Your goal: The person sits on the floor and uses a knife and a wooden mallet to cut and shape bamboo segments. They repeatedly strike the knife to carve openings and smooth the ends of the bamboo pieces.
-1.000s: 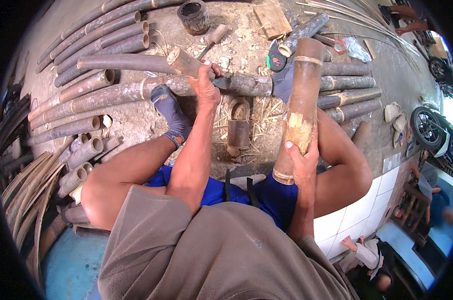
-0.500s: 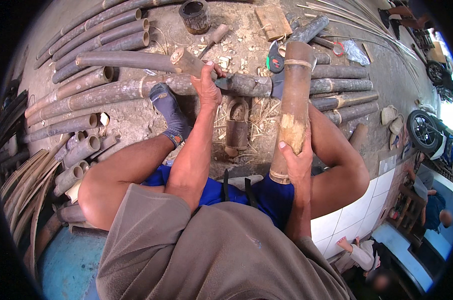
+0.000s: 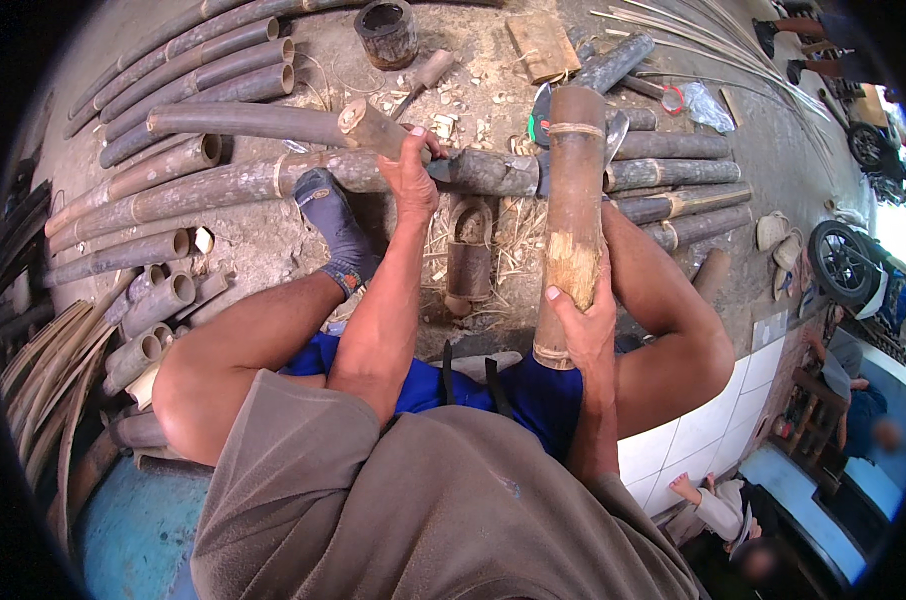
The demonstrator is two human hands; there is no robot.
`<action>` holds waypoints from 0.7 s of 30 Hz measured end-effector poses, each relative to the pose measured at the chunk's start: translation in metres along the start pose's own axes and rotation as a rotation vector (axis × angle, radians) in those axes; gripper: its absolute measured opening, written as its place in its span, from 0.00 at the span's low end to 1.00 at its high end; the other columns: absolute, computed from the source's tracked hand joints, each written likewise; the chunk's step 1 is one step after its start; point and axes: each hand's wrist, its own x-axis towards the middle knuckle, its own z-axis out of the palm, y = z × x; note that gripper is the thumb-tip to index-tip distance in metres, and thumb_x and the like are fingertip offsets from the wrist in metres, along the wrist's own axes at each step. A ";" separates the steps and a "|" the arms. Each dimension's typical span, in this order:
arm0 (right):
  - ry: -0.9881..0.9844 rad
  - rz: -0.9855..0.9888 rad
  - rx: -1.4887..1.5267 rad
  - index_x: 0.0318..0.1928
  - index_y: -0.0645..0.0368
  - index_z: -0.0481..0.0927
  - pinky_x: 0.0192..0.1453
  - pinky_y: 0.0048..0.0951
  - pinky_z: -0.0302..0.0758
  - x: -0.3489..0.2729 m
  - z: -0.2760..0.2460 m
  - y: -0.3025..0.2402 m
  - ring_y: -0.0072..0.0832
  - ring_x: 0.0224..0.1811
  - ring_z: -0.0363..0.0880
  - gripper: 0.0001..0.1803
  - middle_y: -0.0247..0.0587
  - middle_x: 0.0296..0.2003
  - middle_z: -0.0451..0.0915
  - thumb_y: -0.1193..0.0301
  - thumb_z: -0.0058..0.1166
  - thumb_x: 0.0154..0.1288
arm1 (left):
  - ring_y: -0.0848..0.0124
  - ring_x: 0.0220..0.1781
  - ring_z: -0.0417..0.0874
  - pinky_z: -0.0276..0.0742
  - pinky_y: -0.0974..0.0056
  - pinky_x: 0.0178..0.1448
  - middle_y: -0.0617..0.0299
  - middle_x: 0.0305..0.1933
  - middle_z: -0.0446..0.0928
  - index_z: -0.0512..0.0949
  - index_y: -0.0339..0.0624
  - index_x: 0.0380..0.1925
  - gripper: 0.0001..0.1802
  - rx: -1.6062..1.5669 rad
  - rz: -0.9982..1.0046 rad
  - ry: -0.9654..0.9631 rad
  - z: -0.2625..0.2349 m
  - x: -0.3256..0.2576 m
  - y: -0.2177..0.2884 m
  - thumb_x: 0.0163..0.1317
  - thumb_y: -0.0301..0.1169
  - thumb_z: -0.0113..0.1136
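My left hand (image 3: 411, 175) is closed round the thick wooden handle of a large knife (image 3: 371, 127). The dark blade runs rightward and passes behind a bamboo tube; its pale tip shows past the tube's right side. My right hand (image 3: 585, 318) grips that bamboo tube (image 3: 576, 170) near its lower end, thumb on the front. The tube stands lengthwise in the view, brown, with a node ring near each end and a pale scraped patch above my thumb. Its far end lies close to the blade. What my right fingers do behind the tube is hidden.
Long bamboo poles (image 3: 223, 125) lie at the left, shorter ones (image 3: 673, 173) at the right. My socked foot (image 3: 333, 215) rests against one pole. A short notched bamboo piece (image 3: 469, 270), wood chips, a second wooden-handled tool (image 3: 431, 75) and a dark round container (image 3: 386, 35) are on the ground.
The bamboo tube in my right hand has shifted slightly left. More of the knife's tip now shows past its right side. My left hand keeps its grip on the handle.
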 end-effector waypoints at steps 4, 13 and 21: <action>-0.002 -0.002 -0.013 0.81 0.65 0.54 0.72 0.36 0.71 0.000 0.001 -0.001 0.38 0.67 0.78 0.49 0.55 0.66 0.77 0.74 0.64 0.62 | 0.66 0.28 0.78 0.79 0.58 0.35 0.58 0.27 0.75 0.73 0.37 0.38 0.13 0.047 0.012 -0.022 -0.004 -0.001 0.001 0.63 0.33 0.65; -0.030 -0.341 -0.357 0.81 0.59 0.56 0.64 0.43 0.80 0.042 0.008 -0.068 0.49 0.62 0.84 0.52 0.63 0.60 0.81 0.72 0.68 0.58 | 0.72 0.28 0.82 0.80 0.64 0.38 0.61 0.29 0.80 0.76 0.37 0.37 0.09 0.260 0.032 -0.097 0.001 -0.012 0.007 0.65 0.28 0.66; -0.324 -0.996 -0.993 0.82 0.36 0.57 0.49 0.42 0.87 0.089 0.046 -0.219 0.47 0.49 0.89 0.54 0.60 0.50 0.83 0.64 0.73 0.57 | 0.68 0.45 0.84 0.80 0.60 0.54 0.58 0.44 0.84 0.80 0.34 0.48 0.17 0.337 0.333 -0.050 -0.007 -0.013 -0.001 0.62 0.30 0.70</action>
